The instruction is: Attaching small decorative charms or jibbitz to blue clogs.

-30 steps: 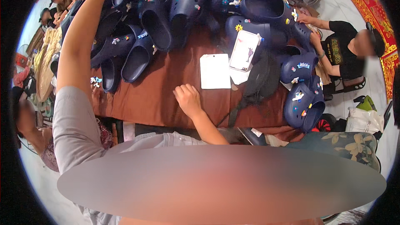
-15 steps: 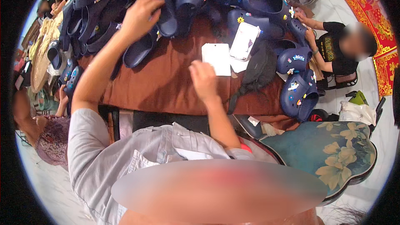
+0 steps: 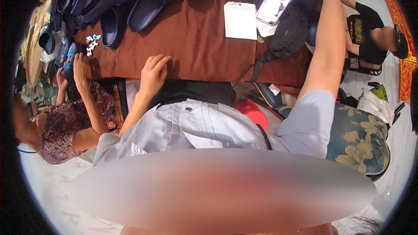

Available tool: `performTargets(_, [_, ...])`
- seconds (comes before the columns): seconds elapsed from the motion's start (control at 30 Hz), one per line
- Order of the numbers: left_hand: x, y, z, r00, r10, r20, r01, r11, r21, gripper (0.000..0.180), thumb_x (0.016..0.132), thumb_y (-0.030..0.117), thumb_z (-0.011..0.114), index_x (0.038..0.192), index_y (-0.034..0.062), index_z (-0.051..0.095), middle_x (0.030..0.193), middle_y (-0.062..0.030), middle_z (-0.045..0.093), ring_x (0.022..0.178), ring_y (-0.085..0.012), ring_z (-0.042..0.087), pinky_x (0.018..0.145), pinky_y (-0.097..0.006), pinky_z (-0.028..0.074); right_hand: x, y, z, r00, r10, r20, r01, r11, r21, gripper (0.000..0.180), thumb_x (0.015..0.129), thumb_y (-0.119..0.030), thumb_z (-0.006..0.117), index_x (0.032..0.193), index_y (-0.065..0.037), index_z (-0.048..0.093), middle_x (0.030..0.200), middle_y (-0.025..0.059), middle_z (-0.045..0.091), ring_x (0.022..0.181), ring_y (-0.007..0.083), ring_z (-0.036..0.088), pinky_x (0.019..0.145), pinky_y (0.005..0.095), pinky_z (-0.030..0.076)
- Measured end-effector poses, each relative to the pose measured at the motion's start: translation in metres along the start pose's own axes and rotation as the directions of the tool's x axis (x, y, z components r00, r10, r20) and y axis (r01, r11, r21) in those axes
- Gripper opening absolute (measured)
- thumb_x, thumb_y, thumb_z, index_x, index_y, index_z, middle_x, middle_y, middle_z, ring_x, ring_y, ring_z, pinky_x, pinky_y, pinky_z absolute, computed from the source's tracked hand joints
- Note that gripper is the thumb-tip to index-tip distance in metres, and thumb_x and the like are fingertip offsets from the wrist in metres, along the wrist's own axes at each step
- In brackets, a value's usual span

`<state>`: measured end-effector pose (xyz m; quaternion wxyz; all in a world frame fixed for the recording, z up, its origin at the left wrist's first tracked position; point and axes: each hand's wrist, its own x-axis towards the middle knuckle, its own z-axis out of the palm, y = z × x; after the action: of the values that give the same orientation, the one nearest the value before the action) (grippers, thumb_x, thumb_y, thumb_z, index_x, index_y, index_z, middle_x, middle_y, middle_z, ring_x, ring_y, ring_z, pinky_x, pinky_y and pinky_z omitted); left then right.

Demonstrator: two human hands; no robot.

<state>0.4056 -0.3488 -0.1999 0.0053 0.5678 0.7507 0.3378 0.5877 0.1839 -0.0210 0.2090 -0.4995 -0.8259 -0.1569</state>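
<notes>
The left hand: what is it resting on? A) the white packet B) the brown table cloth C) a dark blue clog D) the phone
B: the left hand lies flat on the brown table cloth, apart from the dark blue clogs and the white packet.

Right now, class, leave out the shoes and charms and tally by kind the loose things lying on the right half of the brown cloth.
White flat pouches: 2, the second partly under the phone
Phone in a white and red case: 1
Black mesh bag: 1
Total: 4
</notes>
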Motion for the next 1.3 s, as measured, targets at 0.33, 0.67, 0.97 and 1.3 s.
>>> performTargets(0.33, [-0.008, 0.001, -0.021, 0.998, -0.044, 0.049, 0.038, 0.991, 0.126, 0.036, 0.072, -0.005, 0.062, 0.107, 0.0026, 0.063, 0.103, -0.0139, 0.061, 0.089, -0.0316, 0.058, 0.075, -0.04, 0.05, 0.082, 0.037, 0.054, 0.959, -0.038, 0.282, 0.098, 0.975, -0.2, 0.035, 0.092, -0.012, 0.046, 0.125, -0.017, 0.057, 0.124, 0.0156, 0.06, 0.114, 0.0314, 0.058, 0.093, 0.0438, 0.048])
performTargets(0.67, [-0.01, 0.004, -0.016, 0.994, -0.067, 0.081, 0.055, 0.988, 0.147, 0.036, 0.072, -0.004, 0.062, 0.108, 0.0015, 0.062, 0.104, -0.015, 0.061, 0.09, -0.0322, 0.058, 0.077, -0.04, 0.05, 0.084, 0.022, 0.061, 0.984, -0.159, 0.084, 0.179, 0.914, -0.364, 0.025, 0.086, -0.01, 0.047, 0.091, -0.001, 0.07, 0.1, 0.022, 0.067, 0.094, 0.0336, 0.066, 0.077, 0.0445, 0.054])
performTargets(0.97, [-0.01, 0.007, -0.012, 0.992, -0.032, 0.12, 0.019, 0.994, 0.109, 0.037, 0.072, -0.003, 0.063, 0.108, 0.0013, 0.062, 0.105, -0.0156, 0.06, 0.092, -0.0327, 0.057, 0.079, -0.04, 0.049, 0.083, 0.071, 0.042, 0.973, -0.203, 0.112, 0.229, 0.912, -0.339, 0.025, 0.084, -0.021, 0.052, 0.087, -0.005, 0.071, 0.093, 0.0206, 0.067, 0.09, 0.0321, 0.066, 0.075, 0.0426, 0.051])
performTargets(1.3, [-0.014, 0.01, -0.006, 0.994, 0.045, 0.095, -0.052, 0.996, 0.077, 0.035, 0.071, -0.004, 0.063, 0.106, 0.0014, 0.062, 0.104, -0.0149, 0.06, 0.093, -0.0319, 0.058, 0.079, -0.04, 0.05, 0.082, 0.171, 0.04, 0.924, -0.077, 0.376, 0.235, 0.887, -0.397, 0.046, 0.093, -0.037, 0.035, 0.124, -0.012, 0.057, 0.127, 0.0193, 0.055, 0.12, 0.0369, 0.05, 0.098, 0.0464, 0.038])
